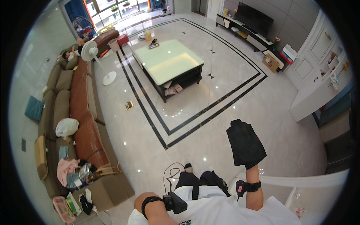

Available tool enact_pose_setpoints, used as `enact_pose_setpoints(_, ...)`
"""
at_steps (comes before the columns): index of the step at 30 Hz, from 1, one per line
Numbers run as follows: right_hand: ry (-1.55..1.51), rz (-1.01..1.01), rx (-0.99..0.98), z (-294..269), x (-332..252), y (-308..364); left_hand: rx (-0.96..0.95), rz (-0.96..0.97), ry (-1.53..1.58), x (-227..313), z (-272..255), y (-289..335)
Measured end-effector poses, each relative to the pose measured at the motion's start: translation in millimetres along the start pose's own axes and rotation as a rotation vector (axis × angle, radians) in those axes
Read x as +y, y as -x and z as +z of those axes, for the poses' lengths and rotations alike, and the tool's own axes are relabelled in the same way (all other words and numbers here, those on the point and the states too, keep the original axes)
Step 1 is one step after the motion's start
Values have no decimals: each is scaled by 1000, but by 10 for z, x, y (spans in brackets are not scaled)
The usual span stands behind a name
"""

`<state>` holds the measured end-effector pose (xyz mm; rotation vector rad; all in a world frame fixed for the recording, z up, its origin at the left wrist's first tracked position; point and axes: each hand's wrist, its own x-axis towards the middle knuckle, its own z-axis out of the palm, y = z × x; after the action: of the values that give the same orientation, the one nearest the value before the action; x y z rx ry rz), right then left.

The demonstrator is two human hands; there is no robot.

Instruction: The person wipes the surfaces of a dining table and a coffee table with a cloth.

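A folded black garment (245, 144) is held up in front of me on the right, above the tiled floor. My right hand grips it from below and is almost wholly covered by the cloth; only the wrist and forearm show, with a black strap and small device (247, 186) around them. At the lower edge my left forearm (154, 210) is bent close to my body, wearing a similar strapped device (174, 203). My left hand itself does not show.
A long brown sofa (80, 97) lines the left, with clothes (68, 170) and a white bag (67, 127) on it; a person lies at its far end. A white fan (108, 78) stands beside a glass-topped coffee table (168, 62). A cable (168, 173) loops near my feet.
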<state>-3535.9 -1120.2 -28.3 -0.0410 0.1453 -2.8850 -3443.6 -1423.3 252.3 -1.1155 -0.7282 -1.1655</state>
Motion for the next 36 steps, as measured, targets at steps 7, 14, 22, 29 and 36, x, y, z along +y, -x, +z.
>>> enact_pose_setpoints(7,358,-60,-92,79,113,-2360,-56,-591,-585,-1589,-1229,1024)
enact_pose_setpoints(14,289,-43,-4,-413,54,-4937,-423,-1192,-1071,-3231,-3155,3004)
enact_pose_setpoints(22,1759,-206,-351,-1692,1581,-7596,-206,-1743,-1404,-3993,-4680,4752)
enact_pose_setpoints(29,2459,148,-961,-4057,3535,-8606,-206,-2003,-1491,-4577,-5592,6681)
enact_pose_setpoints(36,2439,174,-1032,-4413,4034,-9219,-26,-2135,-1405,-4968,-6174,7508)
